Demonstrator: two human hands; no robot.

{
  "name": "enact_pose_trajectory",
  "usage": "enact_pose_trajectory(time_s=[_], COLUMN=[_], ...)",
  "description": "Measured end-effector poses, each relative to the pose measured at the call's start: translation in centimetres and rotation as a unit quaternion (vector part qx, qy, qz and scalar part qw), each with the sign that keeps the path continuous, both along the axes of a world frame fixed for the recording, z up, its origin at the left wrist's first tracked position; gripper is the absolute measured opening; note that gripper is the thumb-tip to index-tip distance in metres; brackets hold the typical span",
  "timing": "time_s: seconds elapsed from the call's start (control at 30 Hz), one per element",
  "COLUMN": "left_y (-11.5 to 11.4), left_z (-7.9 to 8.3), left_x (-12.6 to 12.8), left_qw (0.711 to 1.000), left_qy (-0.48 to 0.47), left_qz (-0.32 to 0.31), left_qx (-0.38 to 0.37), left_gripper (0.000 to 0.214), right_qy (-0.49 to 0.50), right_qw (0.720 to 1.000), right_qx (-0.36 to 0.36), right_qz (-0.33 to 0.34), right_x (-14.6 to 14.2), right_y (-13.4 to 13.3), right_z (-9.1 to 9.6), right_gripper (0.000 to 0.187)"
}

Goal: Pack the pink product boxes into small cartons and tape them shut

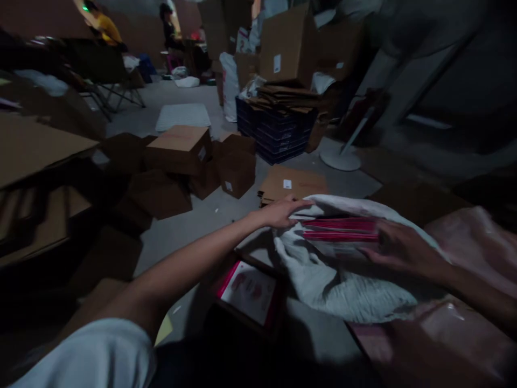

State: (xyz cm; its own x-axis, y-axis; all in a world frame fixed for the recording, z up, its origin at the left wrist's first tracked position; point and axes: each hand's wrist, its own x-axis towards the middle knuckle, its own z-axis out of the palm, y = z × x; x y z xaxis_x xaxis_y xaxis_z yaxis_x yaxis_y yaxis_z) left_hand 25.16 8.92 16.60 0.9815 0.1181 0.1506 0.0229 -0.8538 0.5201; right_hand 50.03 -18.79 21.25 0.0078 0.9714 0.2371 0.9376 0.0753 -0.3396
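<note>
A white woven sack [343,293] lies in front of me with its mouth open. My left hand [285,211] holds the sack's rim at the left, fingers bent over the cloth. Inside the mouth are stacked flat pink-red packets [339,229], seen edge on. My right hand [396,245] reaches into the sack from the right, and its fingers close around the right end of the packets; it is somewhat blurred. Below my left forearm, a white packet with a pink border [248,291] sits in what looks like a dark open box.
Cardboard boxes [177,151] stand on the floor to the left. Flattened cardboard [293,180] lies behind the sack. Farther back are dark blue crates [274,132] and a fan's round base [340,160]. Pinkish plastic bags [476,248] lie right. Two people sit far back.
</note>
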Motion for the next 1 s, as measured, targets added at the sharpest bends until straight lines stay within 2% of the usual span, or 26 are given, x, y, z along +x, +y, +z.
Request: enact_pose_trajectory(time_s=[0.07,0.1,0.17,0.23,0.27,0.3,0.37,0.43,0.5,0.57,0.63,0.7,0.77,0.8,0.83,0.9,1.0], left_y=[0.3,0.4,0.2,-0.8,-1.6,-2.5,-4.5,-6.2,-7.3,-8.0,-8.5,-9.1,-9.9,-10.4,-10.8,-11.4,-11.8], left_z=[-0.8,-1.5,-3.4,-5.7,-6.9,-8.2,-10.5,-12.5,-14.0,-14.7,-14.6,-13.8,-12.7,-12.1,-11.7,-11.3,-12.4], left_x=[-2.8,-4.6,-8.9,-13.8,-16.3,-18.7,-23.1,-26.5,-28.6,-29.5,-29.7,-29.4,-28.8,-28.4,-28.0,-27.2,-26.2], left_qw=[0.999,0.999,0.987,0.947,0.930,0.919,0.901,0.870,0.840,0.825,0.825,0.853,0.896,0.915,0.930,0.949,0.944], left_qy=[-0.003,-0.001,0.031,0.091,0.115,0.132,0.152,0.147,0.134,0.125,0.108,0.069,0.026,0.017,0.027,0.096,0.208], left_qz=[-0.024,-0.003,0.108,0.248,0.286,0.306,0.327,0.363,0.399,0.419,0.425,0.424,0.401,0.380,0.354,0.295,0.238], left_qx=[-0.032,-0.054,-0.118,-0.183,-0.199,-0.210,-0.241,-0.298,-0.341,-0.358,-0.355,-0.296,-0.190,-0.136,-0.095,-0.061,-0.094], left_gripper=[0.076,0.074,0.074,0.078,0.080,0.082,0.088,0.092,0.084,0.071,0.064,0.059,0.054,0.054,0.056,0.066,0.086], right_qy=[0.034,0.071,0.155,0.206,0.199,0.165,0.048,-0.075,-0.147,-0.185,-0.183,-0.135,-0.083,-0.075,-0.083,-0.124,-0.148], right_qw=[0.999,0.997,0.985,0.972,0.972,0.978,0.986,0.975,0.960,0.946,0.935,0.936,0.939,0.943,0.945,0.946,0.948], right_qx=[0.010,-0.006,-0.071,-0.116,-0.122,-0.125,-0.158,-0.207,-0.234,-0.251,-0.278,-0.293,-0.300,-0.298,-0.296,-0.292,-0.268], right_qz=[-0.019,-0.023,-0.018,-0.014,-0.019,-0.024,-0.018,0.007,0.051,0.094,0.121,0.143,0.146,0.131,0.110,0.072,0.086], right_x=[-3.9,-6.1,-11.0,-16.2,-18.9,-21.4,-26.1,-30.0,-32.7,-33.7,-33.1,-31.8,-30.8,-30.8,-31.1,-32.1,-33.4], right_y=[-1.8,-2.0,-1.4,0.5,1.7,2.9,4.9,5.9,5.8,5.3,4.9,4.9,5.0,4.9,4.9,4.6,4.1], right_z=[1.1,1.3,1.4,1.0,0.6,0.0,-2.1,-5.3,-9.0,-12.2,-14.5,-15.8,-16.7,-17.2,-17.6,-18.4,-19.2], right_gripper=[0.049,0.053,0.056,0.053,0.051,0.052,0.066,0.080,0.073,0.070,0.073,0.084,0.093,0.090,0.084,0.071,0.065])
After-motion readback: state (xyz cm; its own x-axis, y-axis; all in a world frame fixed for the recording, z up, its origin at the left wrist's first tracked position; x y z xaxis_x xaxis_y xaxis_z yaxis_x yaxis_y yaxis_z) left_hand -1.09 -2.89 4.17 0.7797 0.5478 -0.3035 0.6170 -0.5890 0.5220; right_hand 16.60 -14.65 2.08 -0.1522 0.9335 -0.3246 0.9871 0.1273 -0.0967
